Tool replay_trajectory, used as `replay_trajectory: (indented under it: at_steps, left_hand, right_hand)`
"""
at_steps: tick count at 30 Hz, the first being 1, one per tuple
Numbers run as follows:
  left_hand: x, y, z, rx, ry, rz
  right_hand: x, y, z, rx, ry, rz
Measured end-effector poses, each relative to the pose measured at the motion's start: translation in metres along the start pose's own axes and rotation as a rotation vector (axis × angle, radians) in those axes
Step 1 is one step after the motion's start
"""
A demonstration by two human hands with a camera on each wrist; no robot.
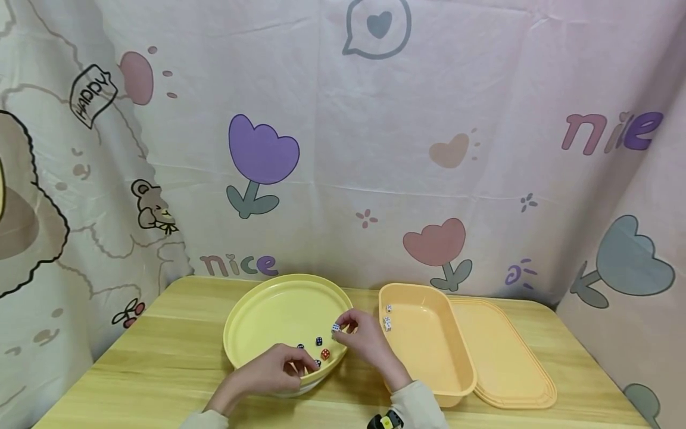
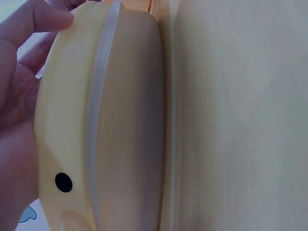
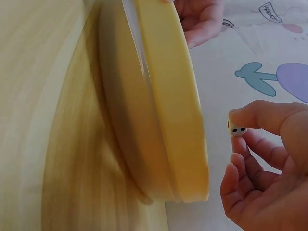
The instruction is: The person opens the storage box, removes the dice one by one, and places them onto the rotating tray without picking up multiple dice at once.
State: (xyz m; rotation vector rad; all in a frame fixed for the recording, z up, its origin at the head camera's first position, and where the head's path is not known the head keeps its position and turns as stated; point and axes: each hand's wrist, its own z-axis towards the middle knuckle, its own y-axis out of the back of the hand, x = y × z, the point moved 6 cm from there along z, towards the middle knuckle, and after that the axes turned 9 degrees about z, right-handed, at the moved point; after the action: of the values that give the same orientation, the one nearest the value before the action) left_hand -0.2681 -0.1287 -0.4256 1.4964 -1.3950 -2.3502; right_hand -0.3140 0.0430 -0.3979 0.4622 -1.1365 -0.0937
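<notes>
A round yellow lid-like tray (image 1: 278, 316) sits raised on a pale base. Near its front right lie a dark blue die (image 1: 318, 341), a red die (image 1: 325, 354), another dark die (image 1: 300, 346) and a dark die (image 1: 318, 363) beside the left fingertips. My left hand (image 1: 276, 369) reaches over the front rim, fingers loosely bent; whether they touch that die is hidden. Over the tray's right edge, my right hand (image 1: 367, 339) pinches a white die (image 3: 237, 129) between thumb and fingertip, clear of the rim in the right wrist view.
Right of the tray stands an orange rectangular box (image 1: 429, 339), with a few white dice (image 1: 388, 324) along its left side. A flat orange lid (image 1: 504, 351) lies beside the box on the wooden table (image 1: 155, 351). A printed curtain (image 1: 343, 149) hangs behind.
</notes>
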Motion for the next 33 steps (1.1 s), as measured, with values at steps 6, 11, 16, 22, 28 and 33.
replay_trajectory:
  at_steps: [6,11,16,22,28,33]
  left_hand:
    - [0.000,0.000,0.002,-0.001,-0.004,-0.001]
    - [0.002,-0.001,0.002,-0.001,-0.003,0.007]
    - [0.002,-0.001,0.003,-0.004,-0.004,0.006]
    - [0.001,0.000,0.003,-0.008,-0.007,-0.002]
    - [0.000,0.000,0.002,-0.010,-0.004,-0.001]
    - [-0.002,-0.001,0.001,-0.007,-0.013,-0.022]
  right_hand:
    - [0.000,0.002,0.000,-0.034,0.017,-0.003]
    - [0.001,0.008,0.001,-0.091,0.039,-0.008]
    - [0.000,0.011,0.003,-0.100,0.035,-0.025]
    - [0.003,0.022,0.005,-0.104,0.048,-0.011]
    - [0.008,0.036,0.005,-0.122,0.025,0.040]
    - [0.013,0.046,0.005,-0.131,-0.001,0.064]
